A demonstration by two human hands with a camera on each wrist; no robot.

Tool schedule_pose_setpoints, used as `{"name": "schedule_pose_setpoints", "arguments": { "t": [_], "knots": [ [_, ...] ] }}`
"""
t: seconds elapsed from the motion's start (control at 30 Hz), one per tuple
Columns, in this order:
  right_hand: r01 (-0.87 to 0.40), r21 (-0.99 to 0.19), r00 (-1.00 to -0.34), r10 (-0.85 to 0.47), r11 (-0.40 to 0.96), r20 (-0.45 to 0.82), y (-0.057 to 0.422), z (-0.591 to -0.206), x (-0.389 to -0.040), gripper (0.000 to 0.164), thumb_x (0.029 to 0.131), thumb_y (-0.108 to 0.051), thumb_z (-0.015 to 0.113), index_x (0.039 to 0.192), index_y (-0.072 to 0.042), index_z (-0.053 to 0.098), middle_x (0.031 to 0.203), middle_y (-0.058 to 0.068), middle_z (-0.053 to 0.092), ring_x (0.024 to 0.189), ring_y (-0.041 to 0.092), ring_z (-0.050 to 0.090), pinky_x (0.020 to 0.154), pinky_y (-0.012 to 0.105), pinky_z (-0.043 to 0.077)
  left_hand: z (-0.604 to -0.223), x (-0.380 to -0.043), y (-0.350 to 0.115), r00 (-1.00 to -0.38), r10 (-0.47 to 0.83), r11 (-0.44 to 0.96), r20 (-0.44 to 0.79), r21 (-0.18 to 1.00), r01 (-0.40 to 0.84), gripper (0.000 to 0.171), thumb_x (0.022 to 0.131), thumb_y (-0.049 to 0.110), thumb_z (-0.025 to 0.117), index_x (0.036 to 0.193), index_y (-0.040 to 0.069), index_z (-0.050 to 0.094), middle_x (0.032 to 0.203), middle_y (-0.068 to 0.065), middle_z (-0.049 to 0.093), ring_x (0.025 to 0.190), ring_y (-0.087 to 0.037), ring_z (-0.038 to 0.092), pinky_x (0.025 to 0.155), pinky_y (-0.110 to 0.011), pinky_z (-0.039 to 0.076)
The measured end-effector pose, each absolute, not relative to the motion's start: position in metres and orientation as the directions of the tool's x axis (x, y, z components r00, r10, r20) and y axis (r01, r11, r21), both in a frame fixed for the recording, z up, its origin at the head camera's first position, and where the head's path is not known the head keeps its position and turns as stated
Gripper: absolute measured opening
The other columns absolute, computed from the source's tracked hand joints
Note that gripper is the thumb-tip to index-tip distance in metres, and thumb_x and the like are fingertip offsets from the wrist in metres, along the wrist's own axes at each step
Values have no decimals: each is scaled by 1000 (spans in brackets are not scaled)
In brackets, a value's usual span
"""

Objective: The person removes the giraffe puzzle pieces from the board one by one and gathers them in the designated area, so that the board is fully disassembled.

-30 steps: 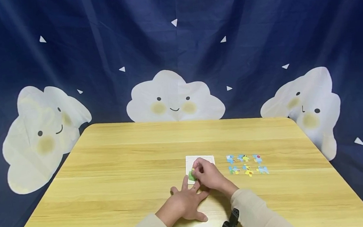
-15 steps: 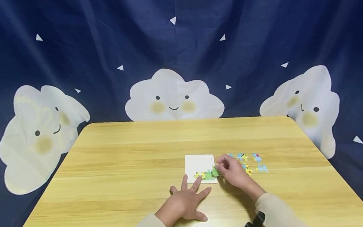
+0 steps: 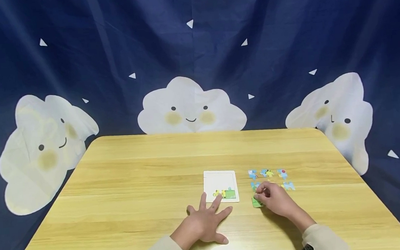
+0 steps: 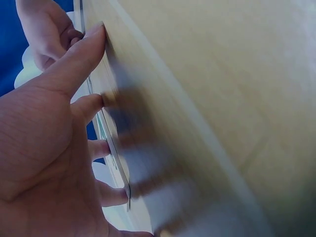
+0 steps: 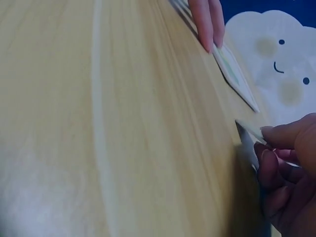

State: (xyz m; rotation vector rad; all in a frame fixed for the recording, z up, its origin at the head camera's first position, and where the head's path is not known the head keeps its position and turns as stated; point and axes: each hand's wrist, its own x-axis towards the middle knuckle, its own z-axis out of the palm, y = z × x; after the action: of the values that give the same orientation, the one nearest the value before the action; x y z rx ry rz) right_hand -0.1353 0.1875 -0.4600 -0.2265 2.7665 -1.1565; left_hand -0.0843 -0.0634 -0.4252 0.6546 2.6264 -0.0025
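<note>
A white puzzle tray (image 3: 213, 182) lies flat on the wooden table, with a joined yellow piece (image 3: 219, 193) and green piece (image 3: 230, 194) along its near edge. My left hand (image 3: 206, 223) is spread with straight fingers, its fingertips at the tray's near edge; in the left wrist view the fingertips (image 4: 114, 196) touch that edge. To the right of the tray, my right hand (image 3: 276, 199) pinches a green puzzle piece (image 3: 256, 202) between thumb and fingers, close over the table. In the right wrist view this puzzle piece (image 5: 249, 129) shows tilted, nearly edge-on.
Several loose puzzle pieces lie in two rows right of the tray, among them a blue piece with a red dot (image 3: 282, 173) and a light blue piece (image 3: 288, 186). My right hand partly covers the nearer row. A dark blue curtain (image 3: 266, 24) hangs behind the table.
My right hand has moved from over the tray to the right and nearer, carrying the green puzzle piece off the tray. My left hand has stayed at the tray's near edge.
</note>
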Motion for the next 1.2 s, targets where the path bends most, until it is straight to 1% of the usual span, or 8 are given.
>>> {"name": "schedule_pose_setpoints", "arguments": {
  "t": [0.2, 0.4, 0.57, 0.7, 0.87, 1.0, 1.1, 1.2],
  "knots": [
    [-72, -663, -985, -159, 745, -72, 193, -460, -131, 19, 82, -12, 71, 76, -8, 53, 63, -1, 48, 54, 10, 43, 47, 21, 36, -427, -84, -64, -792, 452, 887, -410, 110, 449, 84, 72, 71, 59, 145, 48, 24, 159, 6, 8, 142, -42, 11, 88, -68, 35],
    [-61, -651, -988, -139, 756, -69, 196, -462, -128, 20, 81, -13, 72, 76, -8, 53, 64, -1, 48, 55, 10, 44, 48, 22, 36, -430, -85, -64, -788, 451, 887, -419, 112, 448, 85, 72, 70, 59, 145, 48, 24, 159, 6, 7, 142, -43, 11, 88, -69, 35],
    [-60, -639, -987, -141, 767, -77, 197, -465, -125, 21, 82, -13, 72, 77, -10, 52, 66, -2, 49, 57, 10, 42, 51, 22, 35, -433, -84, -64, -787, 448, 886, -424, 93, 454, 85, 71, 72, 59, 145, 49, 23, 159, 6, 9, 142, -42, 14, 87, -66, 38],
    [-76, -629, -989, -140, 774, -52, 194, -463, -125, 20, 83, -15, 71, 77, -10, 52, 65, -2, 49, 57, 9, 43, 52, 22, 35, -434, -82, -64, -790, 449, 886, -419, 90, 455, 85, 70, 73, 58, 145, 49, 24, 159, 7, 11, 141, -42, 15, 86, -65, 39],
    [-101, -671, -987, -161, 734, -27, 180, -455, -129, 18, 87, -16, 68, 79, -10, 52, 67, -1, 49, 58, 10, 44, 51, 22, 36, -432, -82, -64, -795, 453, 883, -403, 76, 464, 86, 70, 73, 57, 145, 49, 24, 159, 6, 12, 141, -43, 17, 85, -65, 40],
    [-141, -703, -982, -189, 697, 10, 161, -451, -134, 14, 87, -14, 67, 81, -11, 55, 71, -2, 52, 64, 9, 48, 56, 22, 40, -431, -82, -63, -796, 458, 879, -395, 71, 471, 86, 70, 74, 56, 145, 49, 23, 159, 6, 12, 140, -44, 17, 85, -66, 40],
    [-183, -706, -974, -222, 684, 38, 146, -450, -139, 11, 87, -14, 67, 82, -12, 58, 71, -4, 53, 66, 8, 49, 60, 22, 41, -432, -84, -63, -796, 461, 878, -392, 67, 475, 85, 71, 75, 55, 145, 49, 23, 159, 6, 11, 141, -44, 16, 85, -66, 39],
    [-229, -707, -962, -268, 669, 57, 132, -449, -143, 8, 88, -13, 66, 83, -12, 60, 72, -4, 54, 66, 8, 49, 61, 23, 41, -431, -85, -63, -797, 462, 876, -388, 60, 479, 85, 71, 76, 54, 145, 49, 22, 159, 6, 10, 140, -44, 16, 85, -66, 39]
  ]
}}
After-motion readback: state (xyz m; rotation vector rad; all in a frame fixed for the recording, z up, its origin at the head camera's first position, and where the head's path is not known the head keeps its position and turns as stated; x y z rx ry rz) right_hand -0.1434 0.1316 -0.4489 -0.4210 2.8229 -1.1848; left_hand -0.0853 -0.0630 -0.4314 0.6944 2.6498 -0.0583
